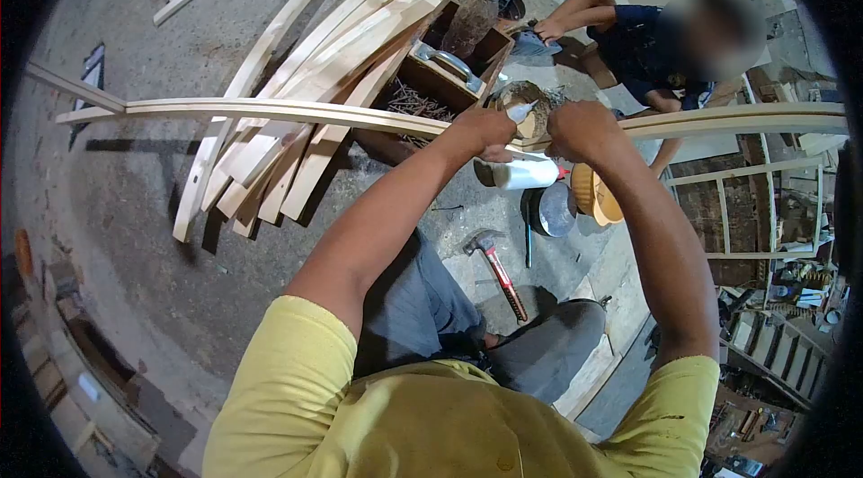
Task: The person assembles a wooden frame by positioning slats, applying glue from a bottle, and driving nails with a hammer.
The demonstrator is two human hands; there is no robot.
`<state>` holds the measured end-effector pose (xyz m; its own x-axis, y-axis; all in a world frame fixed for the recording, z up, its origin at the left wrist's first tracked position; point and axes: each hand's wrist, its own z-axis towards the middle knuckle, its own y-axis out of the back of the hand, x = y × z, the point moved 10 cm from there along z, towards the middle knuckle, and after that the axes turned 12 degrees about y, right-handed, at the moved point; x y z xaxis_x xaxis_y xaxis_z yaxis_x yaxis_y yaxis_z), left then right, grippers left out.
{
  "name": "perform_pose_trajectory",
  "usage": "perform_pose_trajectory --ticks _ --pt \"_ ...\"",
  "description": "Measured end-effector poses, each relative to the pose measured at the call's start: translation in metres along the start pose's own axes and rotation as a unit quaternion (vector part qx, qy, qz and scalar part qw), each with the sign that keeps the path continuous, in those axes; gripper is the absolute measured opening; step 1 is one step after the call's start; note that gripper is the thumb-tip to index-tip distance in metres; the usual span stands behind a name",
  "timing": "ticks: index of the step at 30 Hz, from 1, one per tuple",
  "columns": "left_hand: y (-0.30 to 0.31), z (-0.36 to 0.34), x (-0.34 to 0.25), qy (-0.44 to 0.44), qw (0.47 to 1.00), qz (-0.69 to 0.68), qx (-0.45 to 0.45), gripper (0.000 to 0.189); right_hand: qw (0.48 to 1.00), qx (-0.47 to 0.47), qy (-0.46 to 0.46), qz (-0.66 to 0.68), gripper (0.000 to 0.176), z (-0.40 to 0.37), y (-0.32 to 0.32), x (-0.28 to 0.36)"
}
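Observation:
A long, slightly curved pale wooden strip [333,113] stretches across nearly the whole view in front of me. My left hand [485,130] is closed round it near the middle. A short way to the right, my right hand [580,130] grips the same length with curled fingers. Between the hands, a white pointed nozzle [520,110] shows beside my left fingers, over a round bowl [536,126] with a crusted inside. Just below the strip is a white bottle [529,174] with a red cap.
A claw hammer [499,275] lies on the floor before my legs. An orange bowl [597,195] stands near a dark round container [553,211]. Behind the strip are a wooden box [486,62] with nails [419,103] and stacked curved timbers [306,101]. A person [643,47] sits opposite.

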<state>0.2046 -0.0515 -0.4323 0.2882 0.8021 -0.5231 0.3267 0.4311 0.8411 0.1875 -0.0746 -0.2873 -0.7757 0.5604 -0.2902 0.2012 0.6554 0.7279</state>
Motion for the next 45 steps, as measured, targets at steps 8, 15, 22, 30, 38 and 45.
perform_pose_trajectory --ticks 8,15,22,30,38,45 --pt "0.012 -0.015 -0.013 -0.037 0.999 0.012 0.027 0.049 1.000 0.004 -0.008 0.007 0.033 0.010 -0.009 -0.005" --pt "0.020 -0.021 -0.018 -0.017 1.000 -0.018 0.010 0.054 0.998 0.051 0.019 -0.012 0.033 0.024 -0.009 0.000" --pt "0.018 -0.025 -0.017 0.009 1.000 0.009 0.026 0.058 0.999 0.053 0.003 0.008 0.032 0.024 -0.014 -0.002" --pt "-0.006 0.002 -0.013 -0.118 0.967 -0.196 0.110 0.060 1.000 0.018 0.006 -0.007 0.028 0.016 -0.006 0.006" --pt "-0.004 -0.002 -0.008 -0.077 0.940 -0.284 0.171 0.060 0.999 0.033 0.022 -0.004 0.023 0.015 -0.007 0.008" --pt "-0.006 -0.005 -0.014 -0.091 0.917 -0.312 0.230 0.061 1.000 -0.007 -0.006 0.003 0.022 0.018 -0.008 0.002"
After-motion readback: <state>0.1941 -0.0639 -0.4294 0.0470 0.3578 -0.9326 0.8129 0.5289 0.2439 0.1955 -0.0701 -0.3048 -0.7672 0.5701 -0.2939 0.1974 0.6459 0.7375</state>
